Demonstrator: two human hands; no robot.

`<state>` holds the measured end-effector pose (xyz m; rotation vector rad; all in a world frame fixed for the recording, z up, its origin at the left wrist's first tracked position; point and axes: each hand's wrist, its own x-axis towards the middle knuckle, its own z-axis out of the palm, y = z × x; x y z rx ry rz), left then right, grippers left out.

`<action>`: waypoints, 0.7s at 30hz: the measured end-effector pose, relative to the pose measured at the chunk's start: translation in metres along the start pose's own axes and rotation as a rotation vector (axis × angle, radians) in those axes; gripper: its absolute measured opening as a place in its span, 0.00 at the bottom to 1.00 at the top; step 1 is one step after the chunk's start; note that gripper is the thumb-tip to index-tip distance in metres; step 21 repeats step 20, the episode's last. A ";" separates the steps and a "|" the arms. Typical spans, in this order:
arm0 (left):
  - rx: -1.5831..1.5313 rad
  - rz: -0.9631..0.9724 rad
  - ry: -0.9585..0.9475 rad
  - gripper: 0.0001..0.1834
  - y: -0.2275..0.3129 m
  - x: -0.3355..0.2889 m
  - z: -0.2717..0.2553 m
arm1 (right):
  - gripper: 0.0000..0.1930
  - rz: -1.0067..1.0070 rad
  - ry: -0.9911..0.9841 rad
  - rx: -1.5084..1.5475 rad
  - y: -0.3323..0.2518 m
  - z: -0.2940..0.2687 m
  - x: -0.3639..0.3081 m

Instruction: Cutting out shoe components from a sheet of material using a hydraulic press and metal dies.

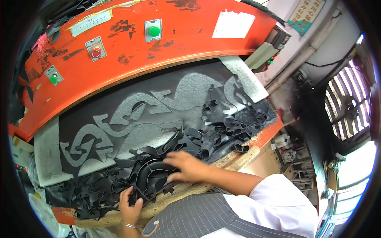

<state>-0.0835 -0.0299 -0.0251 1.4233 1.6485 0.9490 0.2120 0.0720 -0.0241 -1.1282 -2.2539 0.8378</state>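
A curved cutting die with thin upright walls lies among black scraps at the front of the press. My right hand reaches over its right end, fingers stretched and apart. Close to the die's lower left end is my left hand, its thumb and fingers spread with nothing visible between them. Whether either set of fingertips touches the die I cannot tell. Behind it lies a black sheet with curved shapes cut out of it, the pale cutting board showing through the openings.
An orange press beam with green and red buttons spans the back. Tangled black offcuts are heaped along the board's front. A rounded tan edge runs between the heap and me. A fan stands by the window at right.
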 end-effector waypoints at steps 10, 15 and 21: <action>0.112 0.289 -0.232 0.25 -0.012 0.029 0.005 | 0.34 0.897 0.941 -0.120 0.150 -0.103 0.037; 0.102 0.242 -0.214 0.23 -0.010 0.028 -0.005 | 0.29 0.047 0.428 -0.335 0.075 -0.050 0.093; 0.140 0.186 -0.214 0.22 -0.022 0.031 -0.009 | 0.32 0.173 0.158 -0.244 0.070 -0.055 0.045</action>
